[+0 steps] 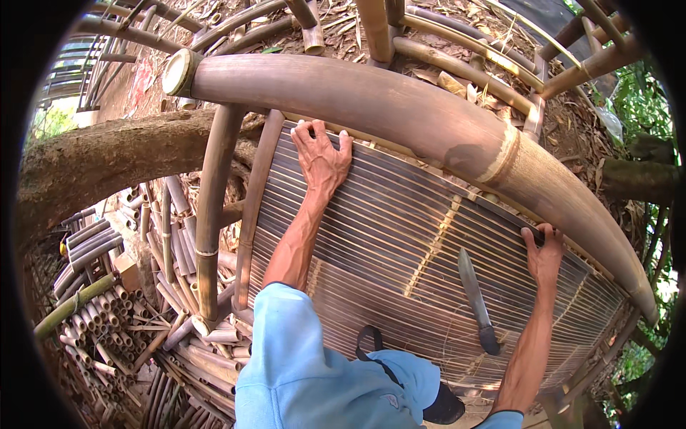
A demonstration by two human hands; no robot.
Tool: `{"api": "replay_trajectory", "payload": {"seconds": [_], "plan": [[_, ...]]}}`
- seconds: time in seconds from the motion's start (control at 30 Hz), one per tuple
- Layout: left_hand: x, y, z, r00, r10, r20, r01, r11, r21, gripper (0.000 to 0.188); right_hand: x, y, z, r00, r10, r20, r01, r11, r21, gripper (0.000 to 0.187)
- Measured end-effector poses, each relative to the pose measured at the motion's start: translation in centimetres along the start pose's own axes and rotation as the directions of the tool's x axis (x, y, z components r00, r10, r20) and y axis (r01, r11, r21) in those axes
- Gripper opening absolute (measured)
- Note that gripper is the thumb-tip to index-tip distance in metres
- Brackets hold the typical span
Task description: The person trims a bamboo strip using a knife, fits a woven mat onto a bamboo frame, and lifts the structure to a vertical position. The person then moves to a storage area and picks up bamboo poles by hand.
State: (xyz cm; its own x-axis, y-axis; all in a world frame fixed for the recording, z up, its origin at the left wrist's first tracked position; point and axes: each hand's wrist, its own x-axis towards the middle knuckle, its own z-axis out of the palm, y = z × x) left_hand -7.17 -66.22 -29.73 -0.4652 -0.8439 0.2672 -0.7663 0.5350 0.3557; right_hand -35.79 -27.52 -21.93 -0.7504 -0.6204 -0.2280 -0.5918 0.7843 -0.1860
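Note:
A slatted bamboo bench seat (379, 207) of dark strips with pale gaps spreads beneath my arms. My left hand (323, 159) lies at its far edge on the left, fingers bent over the outermost bamboo slat (493, 210), thumb apart. Farther right, my right hand (544, 252) curls its fingers over the same slat. The fingers' undersides are hidden. Between my arms, nearer the right one, a large knife (471, 286) with a dark handle rests on the seat, touched by neither hand.
A thick curved bamboo pole (343, 89) arches just beyond the seat. At the left stand a bamboo post (214, 214) and a tree trunk (107, 157). Piles of cut bamboo (114, 314) lie lower left. Another bamboo frame (464, 68) stands behind, over leaf-strewn ground.

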Motion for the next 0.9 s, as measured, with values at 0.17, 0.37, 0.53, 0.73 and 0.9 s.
{"api": "replay_trajectory", "payload": {"seconds": [0.17, 0.37, 0.53, 0.73, 0.9], "plan": [[-0.1, 0.1, 0.1, 1.000, -0.023, 0.020, 0.023, 1.000, -0.005, 0.040, -0.1, -0.5, -0.7, 0.999, 0.052, 0.008, -0.053, 0.997, 0.063, 0.052], [-0.2, -0.1, 0.3, 0.999, -0.036, 0.033, 0.037, 0.999, -0.024, 0.039, -0.4, -0.1, -0.3, 0.994, 0.013, -0.109, -0.004, 0.997, 0.081, 0.042], [-0.3, -0.3, 0.5, 0.998, -0.045, 0.048, 0.044, 0.999, 0.008, 0.042, -0.9, 0.4, 0.9, 0.986, -0.008, -0.168, 0.022, 0.996, 0.082, 0.040], [-0.2, 0.0, 0.5, 0.998, -0.038, 0.045, 0.035, 0.997, 0.066, 0.055, -1.3, 0.8, 1.3, 0.983, -0.006, -0.182, 0.017, 0.998, 0.060, 0.045], [-0.4, -1.5, 1.4, 0.997, 0.077, 0.025, -0.080, 0.984, 0.159, 0.064, -1.0, -0.1, -1.1, 0.998, 0.004, -0.063, 0.003, 0.995, 0.104, 0.050]]}}
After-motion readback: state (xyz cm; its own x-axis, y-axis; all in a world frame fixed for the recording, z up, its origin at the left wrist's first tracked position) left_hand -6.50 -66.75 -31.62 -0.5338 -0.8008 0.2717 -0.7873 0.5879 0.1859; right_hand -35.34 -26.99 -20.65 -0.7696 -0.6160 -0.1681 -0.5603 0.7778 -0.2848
